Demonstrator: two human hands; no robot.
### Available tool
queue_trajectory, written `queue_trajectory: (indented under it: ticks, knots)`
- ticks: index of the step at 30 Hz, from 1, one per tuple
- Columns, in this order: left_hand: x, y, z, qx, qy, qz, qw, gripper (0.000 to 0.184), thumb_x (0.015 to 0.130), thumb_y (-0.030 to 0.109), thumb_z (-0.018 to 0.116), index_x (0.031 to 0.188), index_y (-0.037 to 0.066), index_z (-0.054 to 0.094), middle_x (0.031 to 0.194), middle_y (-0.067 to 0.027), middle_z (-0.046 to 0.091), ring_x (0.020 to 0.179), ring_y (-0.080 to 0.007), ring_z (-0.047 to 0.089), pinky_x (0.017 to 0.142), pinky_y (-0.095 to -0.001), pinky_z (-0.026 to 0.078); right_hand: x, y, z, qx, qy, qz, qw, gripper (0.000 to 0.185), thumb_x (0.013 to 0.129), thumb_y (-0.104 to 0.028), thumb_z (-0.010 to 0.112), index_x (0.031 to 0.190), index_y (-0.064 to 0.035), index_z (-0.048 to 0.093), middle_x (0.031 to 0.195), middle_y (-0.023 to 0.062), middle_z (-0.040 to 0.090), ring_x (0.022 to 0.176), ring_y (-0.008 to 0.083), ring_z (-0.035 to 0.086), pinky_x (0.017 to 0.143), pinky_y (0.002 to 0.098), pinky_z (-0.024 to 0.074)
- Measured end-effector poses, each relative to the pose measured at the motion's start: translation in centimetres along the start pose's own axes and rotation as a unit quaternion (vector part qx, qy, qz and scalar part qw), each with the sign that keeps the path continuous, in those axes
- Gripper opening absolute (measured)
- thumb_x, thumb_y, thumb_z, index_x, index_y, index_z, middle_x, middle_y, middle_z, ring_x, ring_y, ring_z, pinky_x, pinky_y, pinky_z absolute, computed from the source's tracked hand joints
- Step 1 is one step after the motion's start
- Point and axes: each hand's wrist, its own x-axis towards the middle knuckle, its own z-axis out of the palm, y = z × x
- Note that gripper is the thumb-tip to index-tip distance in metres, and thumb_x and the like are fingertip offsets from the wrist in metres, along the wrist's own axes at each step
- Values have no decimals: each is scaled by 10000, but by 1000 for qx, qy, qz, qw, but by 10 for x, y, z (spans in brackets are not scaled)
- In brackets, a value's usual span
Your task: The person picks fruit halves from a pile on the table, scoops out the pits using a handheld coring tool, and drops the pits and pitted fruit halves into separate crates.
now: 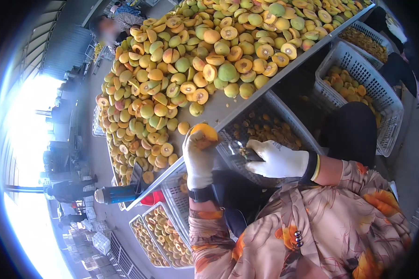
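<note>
My left hand (200,158), in a white glove, is closed around a yellow peach half (205,131) just off the table's near edge. My right hand (281,160), gloved too, grips a small shiny metal spoon (238,148); its handle is mostly hidden in the fingers. The spoon is apart from the fruit, a little to its right. Beyond both hands, a big heap of halved peaches (186,65) covers most of the metal table (225,106). Below the spoon stands a crate (291,116) with brown pits and scraps in it.
At the right, a white crate (390,109) holds peach pieces, with another crate (358,38) of scraps behind it. A blue flask (116,194) is at the table's left corner. Trays of peach halves (165,232) lie lower left. Another person (121,23) is across the table.
</note>
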Motion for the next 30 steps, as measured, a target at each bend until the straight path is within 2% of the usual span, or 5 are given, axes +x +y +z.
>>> queue_trajectory:
  ticks: [1,8,22,28,30]
  knots:
    - [-14,-4,5,-115,-30,-38,992,386,983,193,536,1271,-60,578,1063,-188,656,992,-342,674,944,-470,570,-1,-8,0,-1,-15,-2,1000,321,904,-188,680,1097,35,554,843,289,681,826,478,684,713,512,526]
    - [-101,0,74,-129,-8,7,992,373,1046,252,480,1266,-34,576,1207,-238,678,1053,-345,682,984,-462,551,-27,-28,10,-62,8,-55,997,243,936,-180,634,1052,17,554,796,274,675,732,455,680,616,527,514]
    - [-135,11,103,-5,42,161,986,475,1093,408,468,1172,-34,620,964,-189,716,804,-244,695,720,-338,568,-50,-45,10,32,-22,-92,995,376,912,-224,697,1118,74,598,852,226,720,753,375,726,662,447,554]
    - [-124,15,108,-100,-48,52,992,524,1046,490,543,1178,-10,630,961,-154,712,806,-241,692,731,-359,576,-40,-70,-33,196,-268,213,919,243,911,-160,709,1086,-6,640,728,32,632,588,119,579,547,297,470]
    - [-122,18,111,-152,-34,35,987,552,1025,514,578,1202,-7,618,988,-155,708,805,-250,688,725,-362,572,-43,-56,-31,231,-277,194,912,189,890,-190,716,969,-32,649,641,8,562,519,84,518,476,267,404]
